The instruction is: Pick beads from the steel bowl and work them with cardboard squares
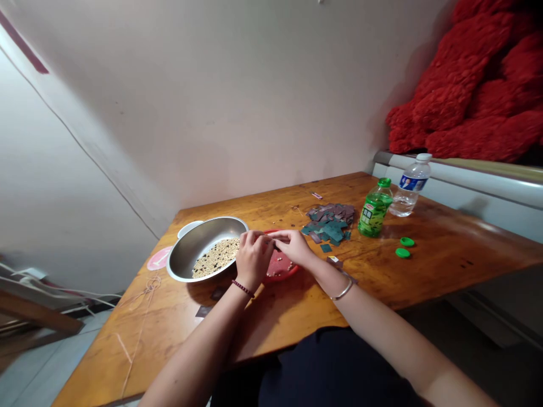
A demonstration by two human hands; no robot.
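My left hand (254, 257) and my right hand (292, 247) meet above a round red tray (282, 270). Their fingers pinch together around something small and dark, too small to name. A few pale beads or beans lie in the tray. To the left a steel bowl (182, 260) rests tilted, with pale grains and dark bits (218, 256) along its lower side. Beyond my right hand is a heap of dark green and brown square pieces (331, 223).
A green bottle (373, 212), a clear water bottle (410, 189) and two green caps (403, 252) stand or lie at the right. Loose thread (146, 291) trails over the wooden table (169, 350) at left. Red bundles (470, 90) are piled at the back right.
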